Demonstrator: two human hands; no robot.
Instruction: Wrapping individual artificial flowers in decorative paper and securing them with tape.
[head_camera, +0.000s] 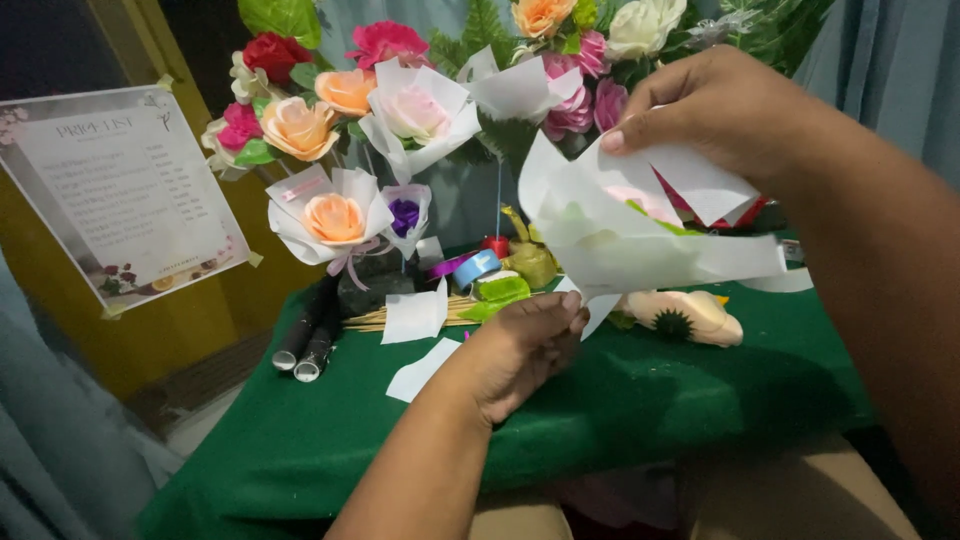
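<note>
- Two bare hands raised over the green felt-covered desk (300, 450), both on one white paper-wrapped flower (640, 245).
- Left hand (525, 350) low, above the middle of the desk, fingers curled shut round the bottom of the wrap where the paper gathers to a narrow end.
- Right hand (720, 115) higher, over the far right part of the desk, thumb and fingertips pinched closed on the upper edge of the white paper.
- Wrapped flower held clear of the desk between the hands, tilted, a pale pink bloom and a bit of green leaf showing inside the paper.
- Loose white paper squares (415, 315) lying flat near the desk's middle, just left of the left hand.
- Black tubes (305, 345) resting near the far left edge.
- Bundle of thin wooden sticks (375, 318) beside the paper squares.
- Rolls of ribbon in blue and purple (470, 268) toward the far edge, with green bits close by.
- Stand of paper-wrapped artificial roses (335, 215) in orange, pink, red and white along the far edge.
- Laminated printed sheet (125, 195) taped on the yellow wall beyond the desk's left edge.
</note>
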